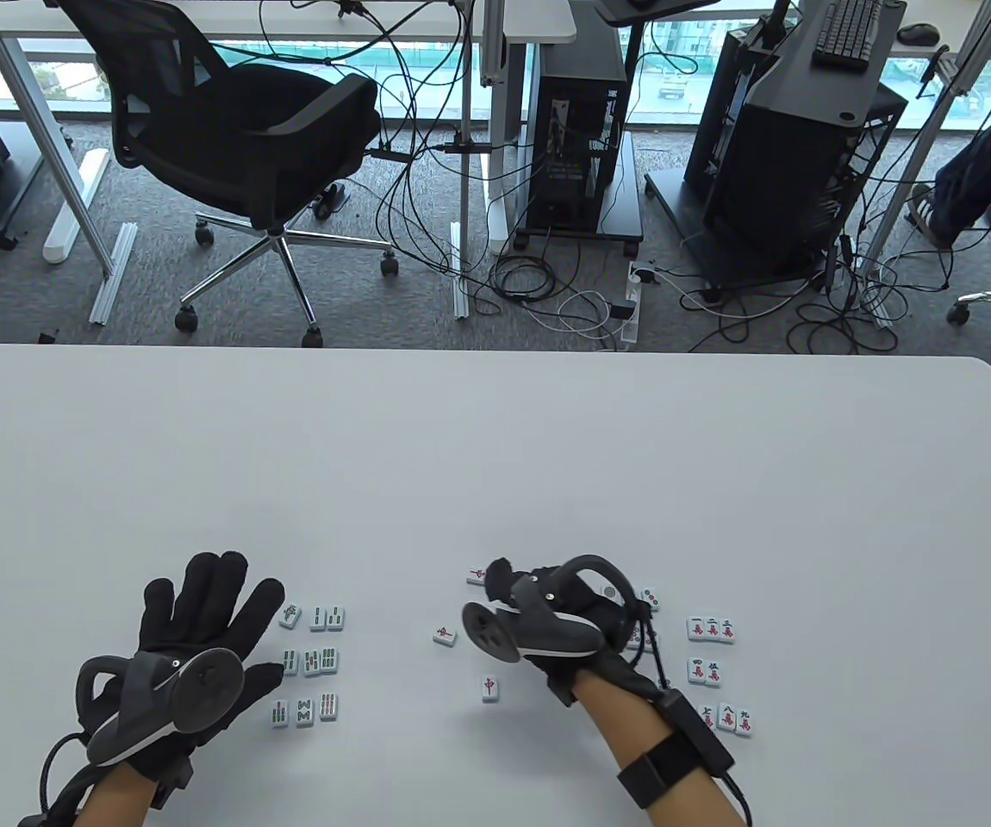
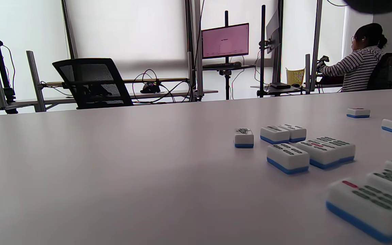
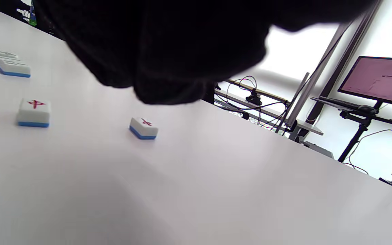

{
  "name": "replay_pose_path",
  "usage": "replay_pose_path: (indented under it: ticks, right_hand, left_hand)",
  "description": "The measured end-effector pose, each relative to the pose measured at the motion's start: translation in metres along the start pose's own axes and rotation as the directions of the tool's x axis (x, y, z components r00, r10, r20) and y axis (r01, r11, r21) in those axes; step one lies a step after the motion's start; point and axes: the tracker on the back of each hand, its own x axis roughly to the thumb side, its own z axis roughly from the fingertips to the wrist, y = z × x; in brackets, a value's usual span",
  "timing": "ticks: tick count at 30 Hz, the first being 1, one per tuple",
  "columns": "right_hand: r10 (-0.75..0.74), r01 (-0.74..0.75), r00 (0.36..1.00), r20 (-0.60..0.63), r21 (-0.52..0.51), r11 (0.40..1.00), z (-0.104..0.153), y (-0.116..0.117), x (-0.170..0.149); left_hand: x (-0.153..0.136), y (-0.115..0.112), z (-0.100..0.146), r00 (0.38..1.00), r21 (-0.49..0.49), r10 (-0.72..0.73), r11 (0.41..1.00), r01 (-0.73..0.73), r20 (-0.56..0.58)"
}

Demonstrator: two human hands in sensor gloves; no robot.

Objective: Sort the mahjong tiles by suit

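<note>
The right hand hovers low over the counter with its fingers curled downward, and whether they pinch a tile cannot be told, since the tracker and glove hide the fingertips. Three loose red-marked tiles lie on its left side: one just beyond the knuckles, one beside the hand, and one nearer the person, its long axis running away from the person. This hand is plainly the nearer one for all three. To its right stand the sorted character tiles in three short rows, and a dotted tile peeks out past the tracker.

The left hand lies flat and spread, holding nothing, with the bamboo tiles just to its right in three tidy rows.

The character tiles carry Chinese numerals over a red sign; the rest is too small to read. I judge the loose red tiles are what remains to be gathered.
</note>
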Motion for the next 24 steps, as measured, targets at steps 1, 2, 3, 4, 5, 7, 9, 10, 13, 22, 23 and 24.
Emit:
replay_pose_path:
  ticks: [1,2,3,4,5,7,9,10,13,22,23,24]
  right_hand:
    - [-0.010,0.010,0.999,-0.035,0.002,1.000,0.013,0.000,-0.014]
    - [-0.019,0.020,0.997,-0.068,0.006,1.000,0.023,0.000,-0.025]
    - [-0.042,0.044,0.991,-0.124,0.010,0.999,0.037,0.000,-0.043]
    - [-0.073,0.077,0.982,-0.176,0.012,0.997,0.050,0.001,-0.059]
    - [-0.100,0.105,0.974,-0.205,0.015,0.994,0.058,0.003,-0.070]
    - [-0.143,0.160,0.947,-0.287,0.035,0.987,0.083,0.008,-0.096]
    - [-0.118,0.150,0.934,-0.337,0.071,0.986,0.103,0.016,-0.112]
    - [-0.085,0.129,0.929,-0.360,0.100,0.987,0.114,0.022,-0.119]
    - [-0.054,0.130,0.921,-0.386,0.175,0.976,0.134,0.040,-0.128]
    - [-0.013,0.140,0.922,-0.386,0.304,0.942,0.144,0.077,-0.130]
    - [-0.007,0.134,0.924,-0.383,0.306,0.942,0.143,0.078,-0.129]
    - [-0.001,0.127,0.925,-0.379,0.308,0.943,0.142,0.079,-0.128]
  left_hand:
    - [0.001,0.000,0.000,1.000,0.000,-0.001,1.000,0.001,0.002]
    - [0.001,0.000,0.000,1.000,0.000,-0.001,1.000,0.001,0.002]
    - [0.001,-0.001,0.000,1.000,-0.005,0.000,1.000,0.000,0.001]
    - [0.001,-0.002,-0.001,1.000,-0.012,-0.001,1.000,0.001,-0.002]
    - [0.001,-0.003,-0.001,1.000,-0.016,-0.004,1.000,0.004,-0.004]
    - [0.000,-0.004,-0.001,1.000,-0.023,-0.010,1.000,0.010,-0.009]
    - [0.000,-0.004,-0.001,1.000,-0.024,-0.010,1.000,0.009,-0.013]
    - [-0.001,-0.004,-0.001,1.000,-0.023,-0.008,1.000,0.008,-0.015]
    - [-0.001,-0.004,-0.001,1.000,-0.022,-0.009,1.000,0.008,-0.021]
    - [0.000,-0.004,-0.001,0.999,-0.036,-0.022,0.999,0.021,-0.035]
    - [0.001,-0.004,-0.001,0.999,-0.037,-0.025,0.999,0.024,-0.034]
    - [0.001,-0.004,-0.001,0.999,-0.037,-0.027,0.999,0.026,-0.034]
